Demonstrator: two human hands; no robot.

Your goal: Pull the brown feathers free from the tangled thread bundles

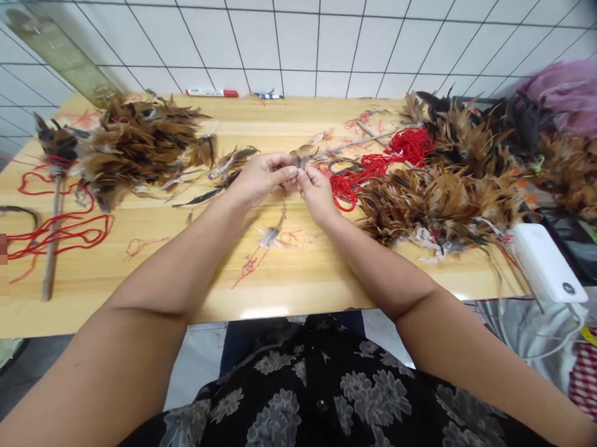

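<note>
the grip (clock positions are taken from the fingertips, twelve o'clock toward the tiled wall). the left hand (269, 177) and the right hand (319, 192) meet above the table (312, 289), thumb and fingers of each pinched closed on a small feather tuft (302, 155). the tuft lies right at the fingertips, its plumes showing toward twelve o'clock and its lower end hidden by the fingers; which hand bears more of it cannot be told.

stage of the work. the tuft appears to be at the gathering or tying stage; whether any thread is yet around it cannot be made out. at seven o'clock, near the wrists, lies a feather scrap (269, 237) with bits of string. at nine o'clock, just beside the left hand, are loose feathers (232, 163), seemingly not yet used. at three o'clock the tangled red cord (410, 147) trails close to the right hand, much of it unspent.

outer field. a brown feather heap (139, 145) lies between nine and ten o'clock. farther out, between eight and nine, a stick (54, 243) carries dark feathers (56, 137) at its far end with red cord about the join, evidently the more advanced piece. a long feather bundle (442, 202), between three and four o'clock, also looks largely made up. considerable material thus seems to remain.
</note>
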